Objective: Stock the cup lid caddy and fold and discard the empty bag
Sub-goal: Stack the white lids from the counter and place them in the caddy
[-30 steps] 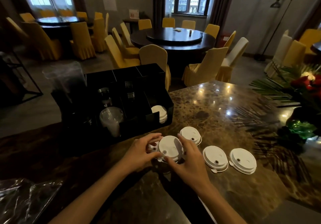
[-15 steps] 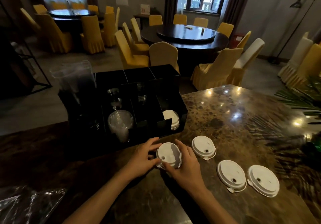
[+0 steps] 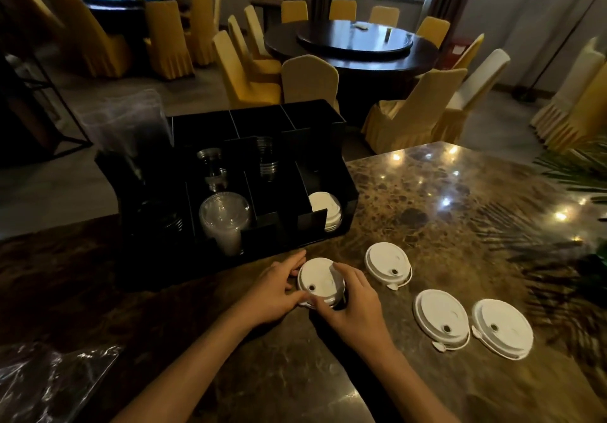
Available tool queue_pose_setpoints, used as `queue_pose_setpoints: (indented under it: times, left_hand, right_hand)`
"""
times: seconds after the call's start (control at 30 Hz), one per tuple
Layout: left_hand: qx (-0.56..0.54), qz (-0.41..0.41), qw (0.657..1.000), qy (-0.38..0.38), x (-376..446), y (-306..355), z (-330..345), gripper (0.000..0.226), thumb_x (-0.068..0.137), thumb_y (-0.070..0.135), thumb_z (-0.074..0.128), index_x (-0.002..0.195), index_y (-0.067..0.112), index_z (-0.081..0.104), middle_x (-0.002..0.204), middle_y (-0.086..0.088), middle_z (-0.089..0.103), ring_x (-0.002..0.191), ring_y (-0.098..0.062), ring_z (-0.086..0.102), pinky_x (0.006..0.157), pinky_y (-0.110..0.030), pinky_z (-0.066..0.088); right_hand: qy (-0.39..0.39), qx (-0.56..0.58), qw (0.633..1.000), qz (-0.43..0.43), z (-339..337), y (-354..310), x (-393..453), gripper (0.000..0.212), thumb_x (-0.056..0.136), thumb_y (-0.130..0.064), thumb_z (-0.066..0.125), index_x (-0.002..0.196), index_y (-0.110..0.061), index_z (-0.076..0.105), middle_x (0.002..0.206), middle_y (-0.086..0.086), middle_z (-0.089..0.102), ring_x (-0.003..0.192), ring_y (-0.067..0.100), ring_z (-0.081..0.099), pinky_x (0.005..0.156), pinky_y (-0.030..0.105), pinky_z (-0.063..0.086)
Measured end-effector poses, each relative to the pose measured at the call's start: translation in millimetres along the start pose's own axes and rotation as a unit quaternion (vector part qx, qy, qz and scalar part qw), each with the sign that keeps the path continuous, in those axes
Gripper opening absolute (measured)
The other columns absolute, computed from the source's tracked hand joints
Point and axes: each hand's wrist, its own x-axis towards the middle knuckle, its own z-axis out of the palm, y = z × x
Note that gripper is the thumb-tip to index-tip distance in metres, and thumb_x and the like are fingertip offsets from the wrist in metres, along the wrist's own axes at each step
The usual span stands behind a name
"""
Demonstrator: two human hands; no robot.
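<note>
Now 2 hands point(image 3: 272, 294) point(image 3: 358, 311) hold 1 lid stack point(image 3: 318, 283); 3 lids point(image 3: 387, 263) point(image 3: 441, 316) point(image 3: 502, 327) lie loose.

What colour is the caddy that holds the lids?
Black caddy, seen best in the head view.

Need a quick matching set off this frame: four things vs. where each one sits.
Things:
1. stack of white lids
2. clear plastic bag
3. clear cups
4. three loose white lids

Places:
A. flat on the counter, right of the hands
B. held between the left hand and right hand
C. on the counter at the near left corner
D. in a front compartment of the black caddy

Pairs: 1-B, 2-C, 3-D, 4-A
</note>
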Motion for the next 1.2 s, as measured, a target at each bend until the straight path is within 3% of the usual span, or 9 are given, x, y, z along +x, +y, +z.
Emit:
queue_pose_setpoints:
  times: [0.1, 0.23, 0.33, 0.43, 0.57, 0.77, 0.93, 1.03, 1.2]
  left_hand:
    - [0.013, -0.001, 1.0, -0.027, 5.2, 2.8, -5.2, 0.093, 0.083, 0.023, 0.081, 0.158, 0.028, 0.026, 0.153, 0.004, 0.047, 0.132, -0.009, 0.05, 0.107, -0.032, 0.049]
    - [-0.007, -0.016, 0.999, -0.041, 8.7, 3.3, -5.8, 0.097, 0.076, 0.022, 0.087, 0.156, 0.023, 0.031, 0.145, 0.004, 0.053, 0.123, -0.005, 0.051, 0.095, -0.012, 0.045]
    - [-0.006, -0.019, 0.999, -0.036, 7.8, 5.4, -2.6, 0.099, 0.072, 0.024, 0.09, 0.155, 0.019, 0.034, 0.145, 0.003, 0.052, 0.131, -0.01, 0.05, 0.106, -0.022, 0.043]
    - [-0.009, -0.003, 0.999, -0.036, 7.5, 13.6, 3.4, 0.095, 0.073, 0.025, 0.089, 0.153, 0.019, 0.038, 0.147, 0.001, 0.046, 0.133, -0.012, 0.049, 0.104, -0.019, 0.044]
    - [0.013, 0.034, 0.999, -0.025, 11.9, 35.1, 10.4, 0.091, 0.072, 0.034, 0.09, 0.15, 0.021, 0.045, 0.135, 0.004, 0.049, 0.123, -0.007, 0.053, 0.094, -0.007, 0.044]
    - [0.01, 0.049, 0.999, 0.016, 31.3, 68.6, 32.0, 0.085, 0.063, 0.045, 0.092, 0.138, 0.026, 0.056, 0.129, 0.011, 0.06, 0.103, -0.002, 0.063, 0.081, -0.014, 0.055]
    - [0.013, 0.039, 0.999, 0.034, 49.6, 85.7, 53.7, 0.084, 0.058, 0.058, 0.089, 0.13, 0.03, 0.059, 0.12, 0.009, 0.069, 0.095, -0.002, 0.068, 0.081, -0.022, 0.06]
    - [0.026, 0.048, 0.997, 0.049, 57.3, 89.3, 65.5, 0.082, 0.061, 0.055, 0.089, 0.132, 0.028, 0.057, 0.121, 0.008, 0.066, 0.094, 0.0, 0.065, 0.074, -0.012, 0.054]
    - [0.027, 0.044, 0.997, 0.052, 67.5, 87.3, 77.3, 0.083, 0.065, 0.047, 0.091, 0.136, 0.02, 0.059, 0.126, 0.0, 0.063, 0.105, -0.007, 0.063, 0.079, -0.008, 0.05]
  right_hand:
    - [0.0, -0.005, 1.0, 0.003, 0.7, -1.9, -0.9, 0.084, 0.075, -0.071, 0.073, 0.141, -0.022, 0.054, 0.14, -0.005, 0.055, 0.127, 0.01, 0.054, 0.102, 0.026, 0.05]
    - [-0.005, 0.012, 1.0, 0.014, -5.1, -3.1, -3.4, 0.095, 0.071, -0.075, 0.077, 0.146, -0.024, 0.049, 0.143, -0.007, 0.054, 0.129, 0.007, 0.053, 0.106, 0.029, 0.05]
    - [-0.019, 0.03, 0.999, 0.012, -16.5, -1.1, -4.3, 0.104, 0.07, -0.073, 0.077, 0.152, -0.022, 0.041, 0.148, -0.005, 0.054, 0.136, 0.009, 0.051, 0.111, 0.035, 0.047]
    - [-0.011, 0.037, 0.999, -0.003, -31.5, 2.6, -5.4, 0.098, 0.072, -0.06, 0.083, 0.152, -0.022, 0.041, 0.146, -0.005, 0.055, 0.135, 0.007, 0.051, 0.112, 0.035, 0.046]
    - [-0.012, 0.03, 0.999, -0.027, -60.3, 8.0, -0.8, 0.09, 0.071, -0.061, 0.082, 0.146, -0.025, 0.047, 0.137, -0.009, 0.059, 0.127, 0.004, 0.054, 0.106, 0.034, 0.05]
    - [-0.078, 0.027, 0.995, -0.054, -120.7, 27.9, 25.5, 0.101, 0.071, -0.045, 0.087, 0.155, -0.027, 0.034, 0.144, -0.005, 0.059, 0.134, 0.004, 0.054, 0.11, 0.032, 0.05]
    - [-0.126, 0.01, 0.99, -0.064, -149.7, 42.1, 47.5, 0.102, 0.072, -0.046, 0.085, 0.156, -0.024, 0.032, 0.147, -0.003, 0.057, 0.136, 0.002, 0.052, 0.113, 0.03, 0.047]
    - [-0.156, -0.019, 0.986, -0.063, -154.2, 50.3, 56.7, 0.102, 0.074, -0.043, 0.085, 0.157, -0.026, 0.028, 0.152, -0.002, 0.053, 0.138, 0.005, 0.051, 0.113, 0.035, 0.047]
    - [-0.179, -0.034, 0.981, -0.064, -153.3, 61.7, 68.2, 0.103, 0.075, -0.037, 0.082, 0.159, -0.025, 0.024, 0.155, 0.003, 0.05, 0.139, 0.011, 0.05, 0.113, 0.038, 0.046]
